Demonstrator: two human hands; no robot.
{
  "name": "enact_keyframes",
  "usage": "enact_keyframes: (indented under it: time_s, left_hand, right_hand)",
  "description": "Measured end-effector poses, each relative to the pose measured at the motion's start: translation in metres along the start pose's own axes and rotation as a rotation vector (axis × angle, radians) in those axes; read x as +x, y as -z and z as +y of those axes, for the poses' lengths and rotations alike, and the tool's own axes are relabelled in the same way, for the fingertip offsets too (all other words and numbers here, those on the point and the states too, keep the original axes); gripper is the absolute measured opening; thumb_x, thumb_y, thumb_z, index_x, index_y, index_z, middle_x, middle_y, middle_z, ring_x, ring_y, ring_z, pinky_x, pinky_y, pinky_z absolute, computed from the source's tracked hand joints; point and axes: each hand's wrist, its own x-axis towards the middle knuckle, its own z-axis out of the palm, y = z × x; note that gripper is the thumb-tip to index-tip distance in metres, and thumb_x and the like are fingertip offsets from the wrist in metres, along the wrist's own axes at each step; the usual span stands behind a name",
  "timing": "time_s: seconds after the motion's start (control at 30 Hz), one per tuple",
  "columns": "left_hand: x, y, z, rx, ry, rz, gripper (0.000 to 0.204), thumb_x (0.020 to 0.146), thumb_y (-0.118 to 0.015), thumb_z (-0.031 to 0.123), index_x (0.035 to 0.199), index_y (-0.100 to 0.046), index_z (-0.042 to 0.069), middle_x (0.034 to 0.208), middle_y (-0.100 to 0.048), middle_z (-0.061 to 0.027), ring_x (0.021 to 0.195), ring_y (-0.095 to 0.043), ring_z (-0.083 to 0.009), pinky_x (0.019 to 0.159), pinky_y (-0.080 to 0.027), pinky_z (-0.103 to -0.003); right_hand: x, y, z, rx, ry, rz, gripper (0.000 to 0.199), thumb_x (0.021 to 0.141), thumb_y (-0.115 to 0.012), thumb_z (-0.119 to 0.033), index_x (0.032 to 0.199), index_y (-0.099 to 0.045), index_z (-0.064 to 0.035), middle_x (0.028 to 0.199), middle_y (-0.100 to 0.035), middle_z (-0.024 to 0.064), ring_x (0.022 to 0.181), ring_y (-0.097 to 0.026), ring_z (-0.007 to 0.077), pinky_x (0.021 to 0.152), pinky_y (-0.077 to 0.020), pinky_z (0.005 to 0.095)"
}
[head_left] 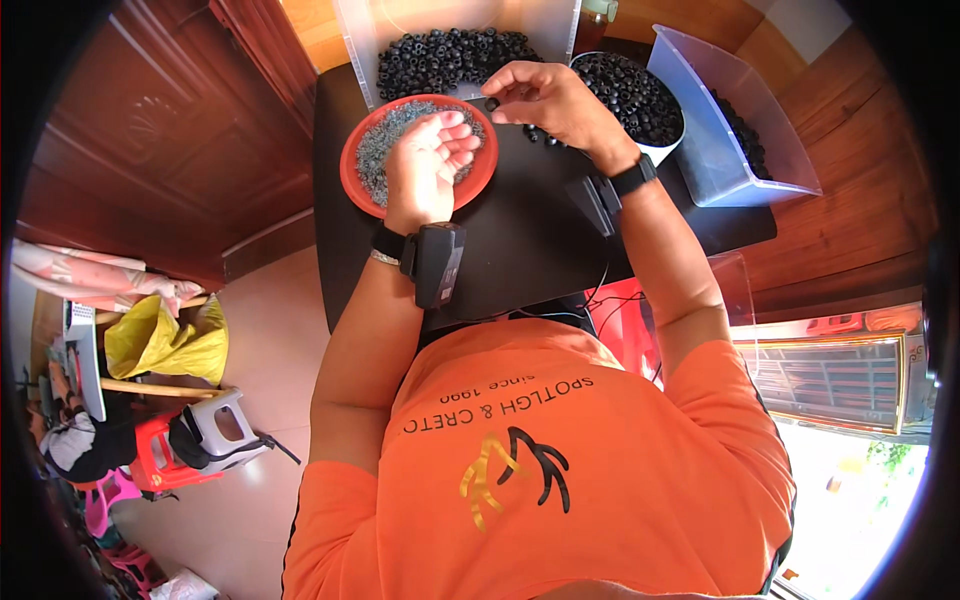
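Observation:
My left hand (pixel 428 165) hovers over a round orange bowl (pixel 352 160) filled with small grey metal pieces, fingers loosely curled; whether it holds any I cannot tell. My right hand (pixel 545 98) is just right of the bowl, over the black table (pixel 520 250), pinching a small black ring (pixel 492 103) at its fingertips. A few black rings (pixel 540 135) lie on the table beneath that hand. Both wrists carry black bands with a device.
A clear bin (pixel 445 55) of black rings stands at the table's far edge, a white round tub (pixel 640 100) of rings to its right, and a tilted clear bin (pixel 730 120) beyond. Stools, a yellow bag (pixel 165 340) and clutter sit on the floor at left.

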Motion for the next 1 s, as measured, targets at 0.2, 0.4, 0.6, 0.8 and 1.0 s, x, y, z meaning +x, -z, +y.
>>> enact_keyframes:
  time_s: [0.2, 0.4, 0.6, 0.8, 1.0]
  left_hand:
    - [-0.005, -0.008, -0.008, 0.057, 0.031, -0.266, 0.023, 0.091, -0.05, 0.023, 0.1, -0.057, 0.004, 0.091, -0.063, -0.0085, 0.083, -0.061, -0.0212, 0.075, -0.046, -0.031]
    - [-0.006, -0.011, -0.014, 0.061, 0.069, -0.303, 0.023, 0.091, -0.048, 0.023, 0.102, -0.056, 0.004, 0.091, -0.061, -0.0069, 0.084, -0.06, -0.0209, 0.075, -0.046, -0.031]
    - [-0.006, -0.007, -0.013, -0.013, 0.094, -0.303, 0.025, 0.093, -0.047, 0.024, 0.104, -0.055, 0.003, 0.091, -0.061, -0.0072, 0.086, -0.059, -0.0219, 0.077, -0.045, -0.032]
    - [-0.002, 0.0, -0.011, -0.118, 0.178, -0.297, 0.024, 0.094, -0.048, 0.025, 0.105, -0.056, 0.005, 0.096, -0.061, -0.0081, 0.09, -0.059, -0.0222, 0.079, -0.046, -0.033]
    - [-0.006, -0.006, -0.015, -0.034, 0.147, -0.284, 0.023, 0.093, -0.049, 0.023, 0.105, -0.056, 0.005, 0.097, -0.061, -0.0083, 0.09, -0.059, -0.0221, 0.079, -0.045, -0.033]
  right_hand:
    - [-0.017, -0.003, -0.007, 0.123, 0.228, 0.013, 0.017, 0.083, -0.068, -0.007, 0.1, -0.068, -0.0036, 0.102, -0.062, 0.0057, 0.097, -0.06, 0.0158, 0.086, -0.0483, 0.0281]
    - [-0.024, -0.01, 0.014, 0.122, 0.253, 0.044, 0.019, 0.086, -0.067, -0.014, 0.102, -0.069, -0.0047, 0.102, -0.063, 0.0064, 0.098, -0.059, 0.0181, 0.087, -0.048, 0.0312]
    - [-0.025, -0.015, 0.014, -0.065, 0.371, 0.088, 0.025, 0.084, -0.069, -0.017, 0.105, -0.068, -0.0054, 0.101, -0.064, 0.0085, 0.1, -0.058, 0.0208, 0.088, -0.0473, 0.0337]
    - [-0.027, -0.009, 0.007, -0.001, 0.331, 0.124, 0.028, 0.076, -0.076, -0.014, 0.101, -0.067, -0.0058, 0.1, -0.065, 0.007, 0.098, -0.06, 0.0219, 0.088, -0.0479, 0.0339]
    - [-0.027, -0.015, 0.006, -0.16, 0.405, 0.143, 0.02, 0.079, -0.071, -0.01, 0.097, -0.066, -0.0045, 0.099, -0.064, 0.0075, 0.097, -0.06, 0.0236, 0.087, -0.0485, 0.0342]
